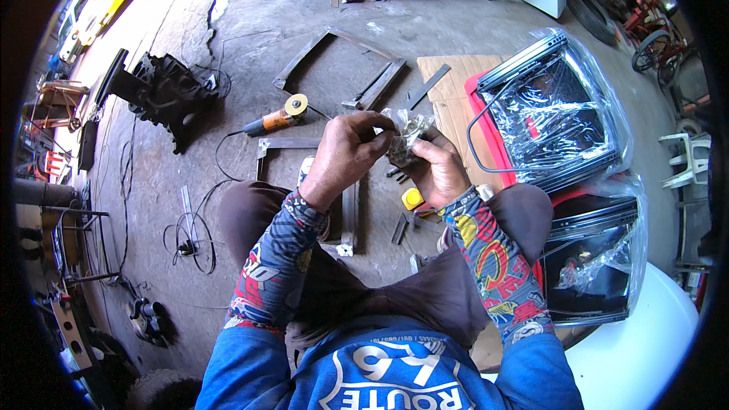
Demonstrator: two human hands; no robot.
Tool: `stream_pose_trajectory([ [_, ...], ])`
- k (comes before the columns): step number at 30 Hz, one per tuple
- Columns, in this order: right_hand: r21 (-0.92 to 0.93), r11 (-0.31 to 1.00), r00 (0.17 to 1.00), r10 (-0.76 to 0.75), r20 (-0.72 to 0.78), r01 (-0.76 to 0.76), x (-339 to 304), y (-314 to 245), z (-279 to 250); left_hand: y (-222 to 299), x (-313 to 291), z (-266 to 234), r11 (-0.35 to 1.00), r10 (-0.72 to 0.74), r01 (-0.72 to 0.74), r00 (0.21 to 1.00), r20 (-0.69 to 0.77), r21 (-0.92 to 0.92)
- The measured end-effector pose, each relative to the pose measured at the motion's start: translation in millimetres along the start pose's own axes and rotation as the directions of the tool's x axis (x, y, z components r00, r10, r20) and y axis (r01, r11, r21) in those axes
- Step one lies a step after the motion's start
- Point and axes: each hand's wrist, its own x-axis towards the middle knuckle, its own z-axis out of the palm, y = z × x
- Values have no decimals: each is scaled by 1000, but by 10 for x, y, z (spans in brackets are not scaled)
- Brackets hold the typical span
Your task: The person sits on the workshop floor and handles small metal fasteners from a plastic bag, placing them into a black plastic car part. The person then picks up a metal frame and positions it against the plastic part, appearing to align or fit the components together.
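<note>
In front of my lap, a small crumpled transparent plastic bag (410,126) is held between my two hands. My right hand (440,171) grips it with the thumb across its lower part. The curled fingers of my left hand (351,150) pinch at its left side. Something dark shows in the lower part of the bag, too small to make out. Beneath the hands, a yellow tape measure (412,198) lies on the floor between my knees. A rectangular metal frame (350,216) lies partly behind my left hand and leg.
An orange angle grinder (282,116) with its cord lies ahead to the left, near a dark greasy machine part (163,95). Another metal frame (328,33) lies farther off. On the right, plastic-wrapped seats (550,110) rest beside flattened cardboard (452,91).
</note>
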Motion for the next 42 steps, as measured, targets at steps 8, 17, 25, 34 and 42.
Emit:
stream_pose_trajectory([
  [8, 24, 999, 999, -46, 19, 45, 12, 17, -12, 100, -30, 9, 991, -131, 133, 987, 98, -16],
  [17, 15, 997, 997, -75, 33, 74, -9, -37, 9, 123, -30, 5, 994, -99, 104, 990, 100, -44],
  [25, 105, 994, 1000, 15, -21, -13, -14, -37, 34, 158, -13, -4, 968, -194, 195, 981, 26, -155],
  [34, 283, 959, 1000, 18, 25, -24, -29, -97, 29, 279, -23, -101, 854, -277, 220, 959, -55, -471],
  [42, 94, 989, 986, -128, 112, 117, -33, -102, -4, 194, -8, -286, 485, -325, 269, 939, 115, -832],
])
